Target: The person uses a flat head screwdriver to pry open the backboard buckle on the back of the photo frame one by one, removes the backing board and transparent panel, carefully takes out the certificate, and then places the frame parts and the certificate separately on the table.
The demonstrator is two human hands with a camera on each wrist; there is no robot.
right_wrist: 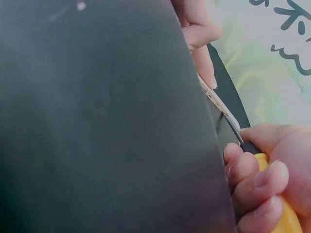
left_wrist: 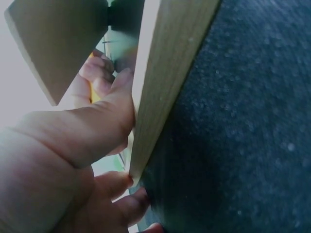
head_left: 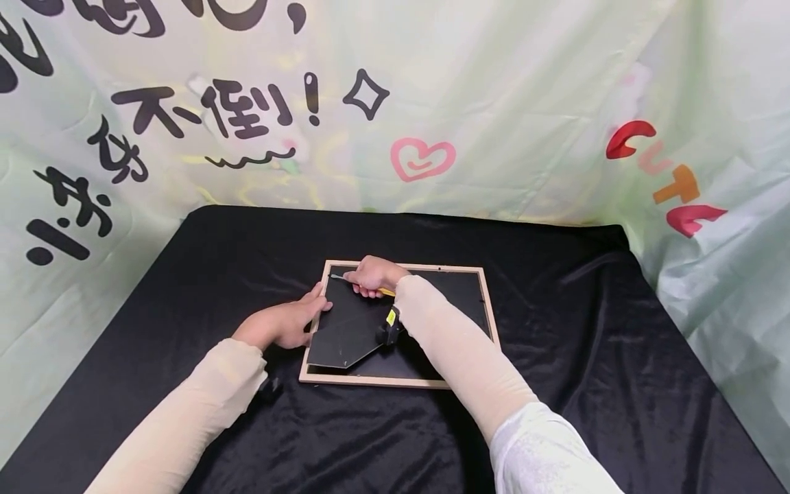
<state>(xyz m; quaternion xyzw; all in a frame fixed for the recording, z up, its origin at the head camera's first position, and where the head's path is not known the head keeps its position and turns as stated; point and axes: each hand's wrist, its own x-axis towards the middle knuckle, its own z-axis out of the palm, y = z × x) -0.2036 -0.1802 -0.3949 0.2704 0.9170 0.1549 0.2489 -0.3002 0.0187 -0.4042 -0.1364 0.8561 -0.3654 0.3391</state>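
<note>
A picture frame [head_left: 395,382] with a pale wooden rim lies face down on the black cloth. A dark flap [head_left: 345,329] with an angled end stands off its black backing [head_left: 459,295]. My left hand [head_left: 286,322] grips the frame's left rim, thumb over the inner side and fingers along the outside [left_wrist: 112,204]. In my right hand [head_left: 375,274] is a screwdriver [right_wrist: 284,218] with a yellow handle, black collar and thin metal shaft. Its tip points left, close to the rim near the frame's upper left corner. The flap hides much of the frame in the right wrist view.
Black cloth [head_left: 555,329] covers the table around the frame. Small dark tabs [head_left: 481,300] sit along the inner rim. A black device with a yellow label [head_left: 390,326] is at the right wrist. A pale printed curtain [head_left: 506,137] hangs behind the table.
</note>
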